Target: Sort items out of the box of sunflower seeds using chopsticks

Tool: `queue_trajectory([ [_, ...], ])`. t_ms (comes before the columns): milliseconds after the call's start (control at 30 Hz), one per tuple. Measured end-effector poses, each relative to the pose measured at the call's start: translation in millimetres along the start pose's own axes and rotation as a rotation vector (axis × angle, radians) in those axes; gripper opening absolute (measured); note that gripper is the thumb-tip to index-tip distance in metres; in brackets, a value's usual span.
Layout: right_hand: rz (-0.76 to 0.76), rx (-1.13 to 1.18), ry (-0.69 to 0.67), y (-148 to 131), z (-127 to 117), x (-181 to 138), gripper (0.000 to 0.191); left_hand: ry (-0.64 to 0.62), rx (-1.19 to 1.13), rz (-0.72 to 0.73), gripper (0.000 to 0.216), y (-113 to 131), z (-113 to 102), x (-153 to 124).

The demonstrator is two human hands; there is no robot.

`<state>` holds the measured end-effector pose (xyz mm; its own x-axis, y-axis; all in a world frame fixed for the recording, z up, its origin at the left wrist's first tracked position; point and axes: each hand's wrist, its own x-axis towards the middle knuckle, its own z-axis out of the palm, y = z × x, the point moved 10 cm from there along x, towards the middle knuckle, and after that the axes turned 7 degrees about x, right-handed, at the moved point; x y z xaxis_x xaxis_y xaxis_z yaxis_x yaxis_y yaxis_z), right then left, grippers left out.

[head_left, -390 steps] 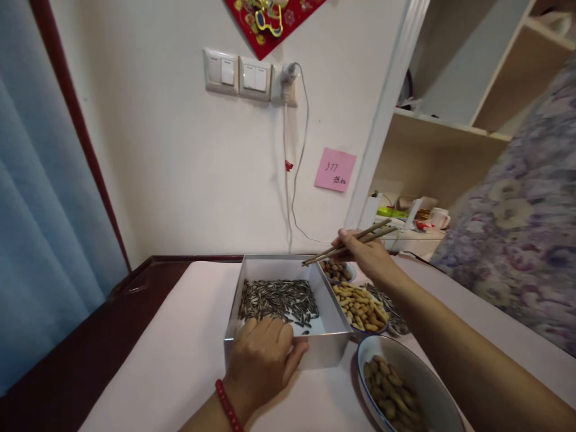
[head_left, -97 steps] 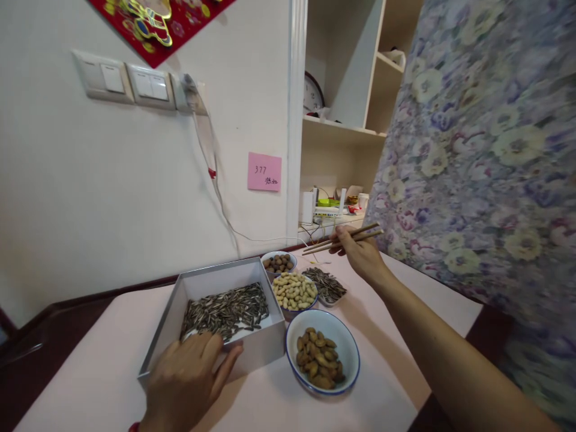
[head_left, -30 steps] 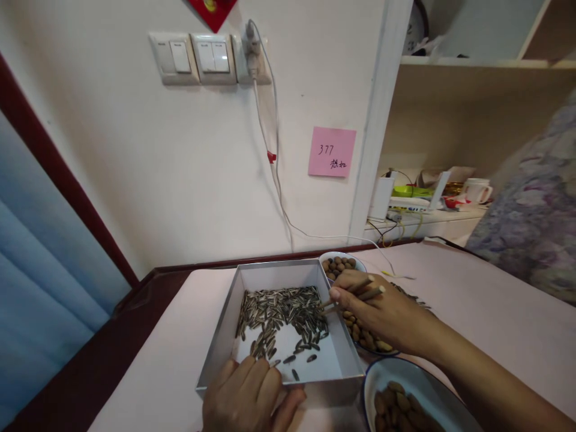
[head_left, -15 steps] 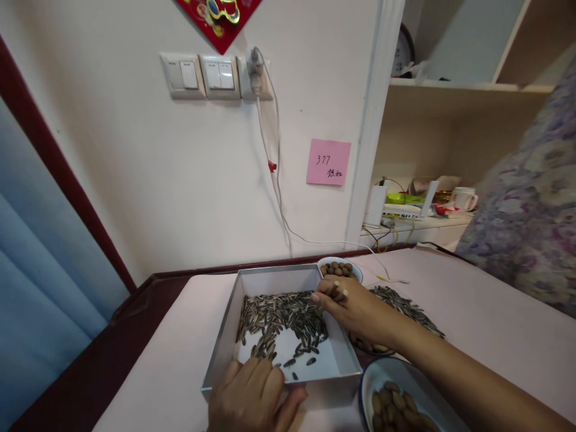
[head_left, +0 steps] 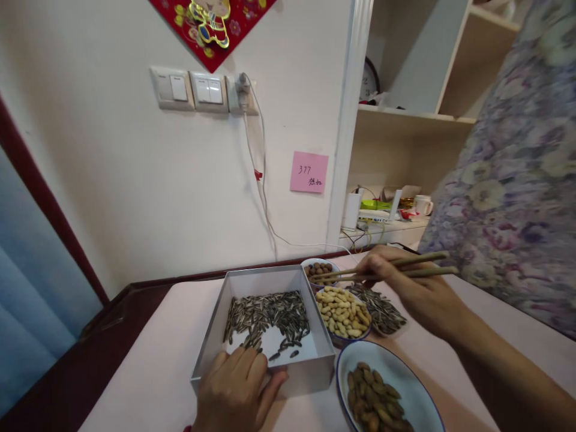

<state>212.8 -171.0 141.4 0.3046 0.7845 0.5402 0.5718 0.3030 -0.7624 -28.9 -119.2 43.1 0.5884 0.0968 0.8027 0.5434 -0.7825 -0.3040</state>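
My left hand (head_left: 236,393) lies over the near wall of a white square box (head_left: 315,336), fingers curled on its rim. Striped sunflower seeds (head_left: 265,315) cover much of the box floor. My right hand (head_left: 416,291) is raised over the dishes and grips a pair of wooden chopsticks (head_left: 360,273), tips pointing left above the small bowl of brown nuts (head_left: 318,268). I cannot see anything between the tips. Below are a bowl of peanuts (head_left: 342,312), a dish of sunflower seeds (head_left: 380,309) and a blue-rimmed bowl of almonds (head_left: 375,402).
The dishes stand on a pale tablecloth (head_left: 148,372) over a dark wood table against a white wall. A cable (head_left: 263,204) hangs from the wall socket. A pink note (head_left: 308,172) is stuck to the wall. Floral fabric (head_left: 517,180) fills the right side. Shelves hold small items.
My right hand has lifted out of the box and moved right, with the chopsticks now level above the bowls. My left hand stays on the box's near wall.
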Motion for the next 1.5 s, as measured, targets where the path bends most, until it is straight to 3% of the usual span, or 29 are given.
queue_trajectory([
  [100,0.019,-0.042,0.197,3.6,-53.6,-14.3,0.037,0.009,-0.001,0.011,0.026,0.2,-0.7,0.5],
  [200,0.104,-0.103,0.307,25.1,-87.9,-29.0,0.039,0.019,0.011,0.02,0.026,0.4,-1.9,1.2],
  [333,0.183,-0.081,0.337,51.6,-102.5,-39.9,0.04,0.024,0.024,0.034,0.027,1.0,-2.4,1.9],
  [467,0.152,-0.072,0.365,43.7,-100.5,-37.3,0.041,0.026,0.033,0.036,0.028,0.6,-1.5,1.6],
  [600,0.08,0.022,0.319,20.6,-74.1,-23.8,0.039,0.023,0.026,0.03,0.026,0.5,-0.9,1.3],
  [733,0.03,0.096,0.137,4.8,-17.8,-6.1,0.037,0.019,0.01,0.021,0.026,1.0,-2.6,2.0],
  [867,-0.017,-0.036,-0.135,0.3,51.1,7.4,0.043,0.009,0.005,0.0,0.027,0.5,-2.9,2.5],
  [1000,-0.031,-0.188,-0.263,15.8,95.5,18.1,0.039,-0.01,-0.006,-0.009,0.027,0.2,-1.3,1.2],
  [1233,0.003,-0.29,-0.341,51.6,130.4,33.3,0.032,-0.033,-0.018,-0.031,0.027,-1.4,1.0,-2.0],
  [1500,0.019,-0.298,-0.348,70.8,142.3,39.6,0.032,-0.042,-0.019,-0.032,0.026,-1.1,3.2,-3.0],
])
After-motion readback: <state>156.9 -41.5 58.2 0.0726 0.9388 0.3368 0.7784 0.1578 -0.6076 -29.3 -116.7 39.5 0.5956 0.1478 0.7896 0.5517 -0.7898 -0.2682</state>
